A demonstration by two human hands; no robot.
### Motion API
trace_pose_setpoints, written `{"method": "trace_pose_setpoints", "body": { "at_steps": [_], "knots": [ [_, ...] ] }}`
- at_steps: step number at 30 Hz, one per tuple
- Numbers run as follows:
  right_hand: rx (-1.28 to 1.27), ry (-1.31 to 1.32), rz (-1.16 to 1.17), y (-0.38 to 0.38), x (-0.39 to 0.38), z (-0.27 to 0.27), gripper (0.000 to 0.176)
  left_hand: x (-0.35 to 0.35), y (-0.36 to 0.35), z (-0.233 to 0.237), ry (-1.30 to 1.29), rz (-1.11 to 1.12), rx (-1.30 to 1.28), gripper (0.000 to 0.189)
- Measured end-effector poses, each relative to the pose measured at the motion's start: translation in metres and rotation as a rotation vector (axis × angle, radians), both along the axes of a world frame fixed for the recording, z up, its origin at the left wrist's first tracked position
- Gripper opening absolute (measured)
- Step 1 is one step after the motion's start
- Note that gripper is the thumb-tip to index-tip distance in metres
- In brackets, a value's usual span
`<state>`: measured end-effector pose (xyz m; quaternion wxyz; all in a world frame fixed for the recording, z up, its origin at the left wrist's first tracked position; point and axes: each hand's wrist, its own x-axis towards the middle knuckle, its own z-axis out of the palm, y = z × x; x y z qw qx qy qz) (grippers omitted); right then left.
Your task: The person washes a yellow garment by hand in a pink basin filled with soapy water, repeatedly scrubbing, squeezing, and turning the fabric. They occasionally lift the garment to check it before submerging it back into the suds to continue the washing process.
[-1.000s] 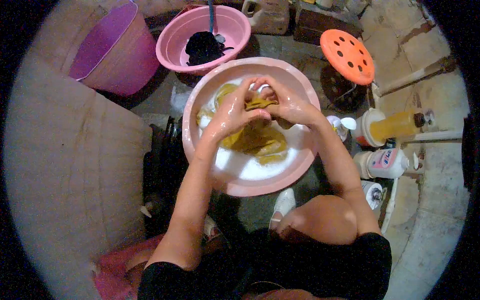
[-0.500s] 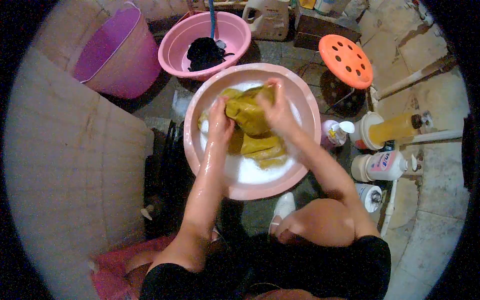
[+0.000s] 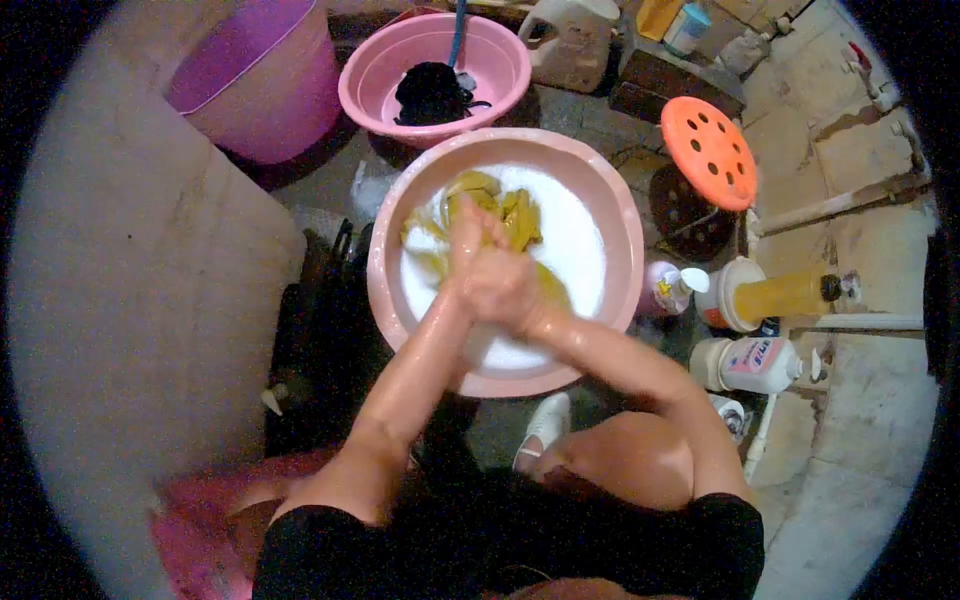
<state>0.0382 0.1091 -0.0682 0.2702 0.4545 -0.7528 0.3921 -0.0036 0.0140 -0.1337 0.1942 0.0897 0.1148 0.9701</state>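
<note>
A wet olive-yellow cloth [image 3: 521, 218] lies bunched in white suds [image 3: 570, 225] inside a wide pale pink basin [image 3: 625, 240]. My left hand [image 3: 468, 238] is closed on the cloth near the basin's middle, its fingers pointing away from me. Close against it, my right hand [image 3: 503, 290] is curled in a fist over a lower part of the same cloth. Motion blurs the fingers a little, and the hands hide part of the fabric between them.
Behind stands a pink tub [image 3: 500, 95] with black cloth [image 3: 430, 92] and a blue hose [image 3: 457, 40]. A purple bucket [image 3: 270, 90] is at back left. On the right are an orange stool [image 3: 708, 150], a pump bottle [image 3: 665, 288] and a white bottle [image 3: 760, 363].
My right hand has come down and left to meet my left hand. The cloth, earlier lifted and spread between both hands, is now bunched lower and to the left, with more suds showing.
</note>
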Motion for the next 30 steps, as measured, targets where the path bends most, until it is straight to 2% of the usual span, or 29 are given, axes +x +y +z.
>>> {"method": "trace_pose_setpoints", "body": {
  "at_steps": [1, 2, 3, 4, 5, 6, 7, 8, 9, 11, 12, 13, 14, 15, 17, 18, 19, 21, 22, 23, 24, 25, 26, 27, 28, 29, 30],
  "knots": [
    [-0.007, 0.005, 0.003, 0.009, -0.018, 0.006, 0.025, 0.009, 0.014, 0.012, -0.264, 0.157, -0.200, 0.033],
    [0.176, -0.513, -0.282, 0.025, -0.052, 0.017, 0.021, 0.022, 0.038, 0.039, -0.516, 0.312, -0.386, 0.033],
    [0.358, -1.049, -0.563, 0.034, -0.065, 0.021, 0.017, 0.030, 0.051, 0.053, -0.602, 0.353, -0.459, 0.033],
    [0.348, -1.062, -0.562, 0.029, -0.058, 0.016, 0.017, 0.031, 0.055, 0.050, -0.510, 0.293, -0.520, 0.037],
    [0.166, -0.905, -0.552, 0.021, -0.049, 0.011, 0.019, 0.026, 0.047, 0.036, -0.501, 0.286, -0.527, 0.037],
    [0.016, -0.732, -0.538, 0.021, -0.043, 0.008, 0.021, 0.011, 0.045, 0.006, -0.398, 0.305, -0.474, 0.039],
    [-0.014, -0.525, -0.393, 0.009, -0.023, 0.000, 0.021, 0.002, 0.034, -0.034, -0.314, 0.328, -0.431, 0.041],
    [-0.072, -0.431, -0.242, -0.007, 0.000, 0.013, 0.017, -0.003, 0.006, -0.065, -0.171, 0.143, -0.235, 0.041],
    [-0.072, -0.437, -0.235, -0.005, 0.002, 0.010, 0.017, -0.003, -0.019, -0.061, -0.040, -0.064, -0.075, 0.040],
    [0.143, -0.053, -0.041, 0.001, -0.003, -0.001, 0.015, -0.002, -0.020, -0.055, -0.295, -0.097, -0.328, 0.036],
    [0.386, -0.145, -0.400, 0.000, -0.023, -0.006, 0.018, -0.001, -0.016, -0.031, -0.379, -0.114, -0.413, 0.035],
    [0.642, -0.377, -0.655, 0.015, -0.059, -0.016, 0.026, 0.007, 0.011, 0.002, -0.434, 0.010, -0.427, 0.033],
    [0.097, -0.826, -0.597, 0.033, -0.072, 0.004, 0.032, 0.020, 0.037, 0.033, -0.495, 0.132, -0.445, 0.032],
    [0.129, -0.821, -0.608, 0.030, -0.069, 0.009, 0.033, 0.024, 0.047, 0.047, -0.542, 0.252, -0.464, 0.032],
    [-0.230, -0.611, -0.473, 0.009, -0.037, 0.000, 0.026, 0.014, 0.026, 0.024, -0.572, 0.261, -0.524, 0.031],
    [-0.251, -0.756, -0.235, -0.001, -0.007, 0.020, 0.015, 0.016, 0.008, 0.010, -0.381, 0.312, -0.674, 0.033],
    [-0.247, -0.763, -0.236, 0.001, 0.001, 0.016, 0.015, 0.014, -0.002, 0.006, -0.192, 0.239, -0.436, 0.033],
    [-0.112, -0.239, 0.071, 0.000, 0.010, 0.003, 0.010, 0.012, -0.020, -0.001, 0.138, -0.046, 0.041, 0.033],
    [-0.090, -0.210, -0.016, 0.010, -0.006, -0.007, 0.012, 0.022, 0.006, 0.025, -0.252, 0.159, -0.303, 0.032],
    [-0.061, -0.320, -0.140, 0.021, -0.023, -0.009, 0.014, 0.029, 0.026, 0.053, -0.641, 0.362, -0.645, 0.032],
    [-0.031, -0.440, -0.260, 0.034, -0.038, -0.011, 0.016, 0.035, 0.034, 0.088, -0.575, 0.301, -0.601, 0.033],
    [0.107, -0.874, -0.572, 0.050, -0.062, -0.022, 0.026, 0.031, 0.033, 0.071, -0.575, 0.293, -0.605, 0.033],
    [-0.059, -1.105, -0.536, 0.065, -0.074, -0.022, 0.040, 0.022, 0.028, 0.042, -0.450, 0.233, -0.637, 0.032],
    [-0.062, -1.107, -0.541, 0.071, -0.086, -0.030, 0.040, 0.011, 0.021, 0.025, -0.325, 0.174, -0.666, 0.032],
    [-0.174, -1.077, -0.611, 0.076, -0.096, -0.046, 0.042, -0.002, 0.017, 0.025, -0.321, 0.303, -0.701, 0.033],
    [-0.285, -1.043, -0.679, 0.081, -0.101, -0.064, 0.045, -0.025, 0.016, 0.019, -0.311, 0.403, -0.613, 0.035],
    [-0.283, -1.049, -0.683, 0.082, -0.105, -0.078, 0.045, -0.038, 0.011, 0.023, -0.253, 0.440, -0.813, 0.035]
  ]
}}
